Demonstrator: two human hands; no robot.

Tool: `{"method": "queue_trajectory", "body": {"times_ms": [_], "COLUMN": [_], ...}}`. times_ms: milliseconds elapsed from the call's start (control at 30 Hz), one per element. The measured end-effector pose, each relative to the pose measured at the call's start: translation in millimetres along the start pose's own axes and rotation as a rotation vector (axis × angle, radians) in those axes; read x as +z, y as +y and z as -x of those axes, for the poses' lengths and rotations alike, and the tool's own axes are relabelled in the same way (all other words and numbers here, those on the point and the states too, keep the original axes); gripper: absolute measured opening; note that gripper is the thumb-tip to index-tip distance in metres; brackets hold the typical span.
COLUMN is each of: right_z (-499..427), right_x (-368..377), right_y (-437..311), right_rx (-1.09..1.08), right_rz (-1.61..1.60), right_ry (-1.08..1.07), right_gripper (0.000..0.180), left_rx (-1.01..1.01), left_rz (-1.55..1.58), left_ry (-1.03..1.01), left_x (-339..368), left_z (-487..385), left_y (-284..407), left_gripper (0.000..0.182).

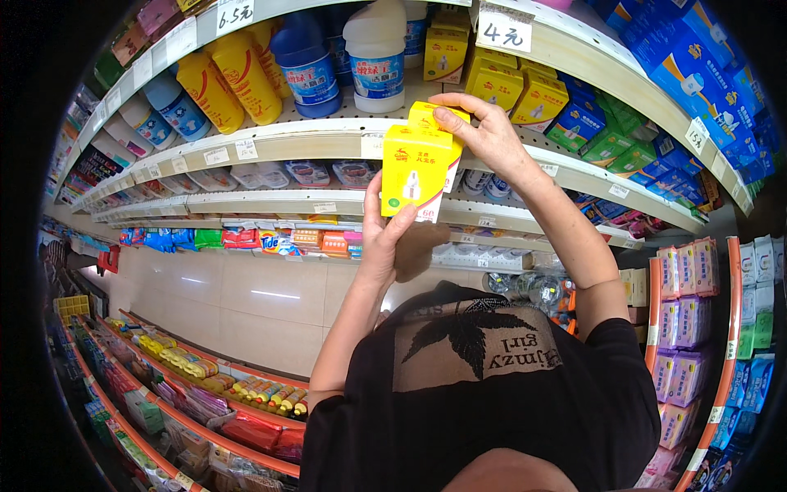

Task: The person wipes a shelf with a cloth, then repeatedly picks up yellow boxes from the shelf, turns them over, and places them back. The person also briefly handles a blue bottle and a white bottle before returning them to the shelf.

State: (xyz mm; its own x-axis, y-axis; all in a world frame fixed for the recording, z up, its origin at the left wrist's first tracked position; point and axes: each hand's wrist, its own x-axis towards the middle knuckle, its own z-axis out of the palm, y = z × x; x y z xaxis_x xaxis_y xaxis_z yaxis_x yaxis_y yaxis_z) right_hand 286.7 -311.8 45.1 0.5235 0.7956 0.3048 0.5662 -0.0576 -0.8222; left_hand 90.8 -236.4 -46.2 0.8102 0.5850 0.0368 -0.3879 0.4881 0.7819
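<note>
My left hand (384, 237) grips a yellow cardboard box (415, 169) from below, thumb across its lower front. The box bears a picture of a small bottle. Right behind it, a second yellow box (452, 114) is held at its top by my right hand (486, 132). The two boxes overlap, so most of the rear one is hidden. Both are held in front of a white perforated metal shelf. Similar yellow boxes (495, 86) stand on that shelf, just beyond my right hand.
White toilet-cleaner bottle (378, 61), blue bottle (307, 67) and yellow bottles (246, 77) stand on the shelf to the left. Blue and green boxes (615, 132) sit to the right. Orange-edged shelves (246, 452) run behind me, across the tiled aisle floor (246, 289). Tissue packs (682, 320) are stacked at right.
</note>
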Motion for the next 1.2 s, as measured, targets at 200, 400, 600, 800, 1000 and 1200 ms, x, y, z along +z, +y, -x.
{"method": "queue_trajectory", "body": {"times_ms": [200, 400, 600, 800, 1000, 1200], "right_z": [4, 7, 9, 9, -29, -121], "right_x": [14, 25, 30, 31, -8, -33], "right_y": [5, 8, 5, -3, -22, 1], "right_rx": [0.128, 0.194, 0.160, 0.116, -0.343, -0.086], "right_rz": [-0.173, -0.242, -0.374, -0.217, 0.617, 1.188], "right_ry": [-0.045, -0.139, -0.252, -0.329, -0.052, -0.040], "right_gripper": [0.042, 0.043, 0.055, 0.056, 0.044, 0.049], "left_rx": [-0.223, -0.307, -0.252, -0.222, -0.196, -0.219], "left_rz": [0.039, -0.007, 0.012, 0.105, 0.248, 0.214], "left_ry": [-0.048, -0.158, -0.082, -0.107, -0.076, -0.067], "left_x": [-15, -20, -24, -34, -42, -50], "left_z": [-2, 3, 4, 4, 13, 23], "left_y": [5, 5, 0, -7, -1, 1], "left_gripper": [0.072, 0.079, 0.082, 0.080, 0.072, 0.074]}}
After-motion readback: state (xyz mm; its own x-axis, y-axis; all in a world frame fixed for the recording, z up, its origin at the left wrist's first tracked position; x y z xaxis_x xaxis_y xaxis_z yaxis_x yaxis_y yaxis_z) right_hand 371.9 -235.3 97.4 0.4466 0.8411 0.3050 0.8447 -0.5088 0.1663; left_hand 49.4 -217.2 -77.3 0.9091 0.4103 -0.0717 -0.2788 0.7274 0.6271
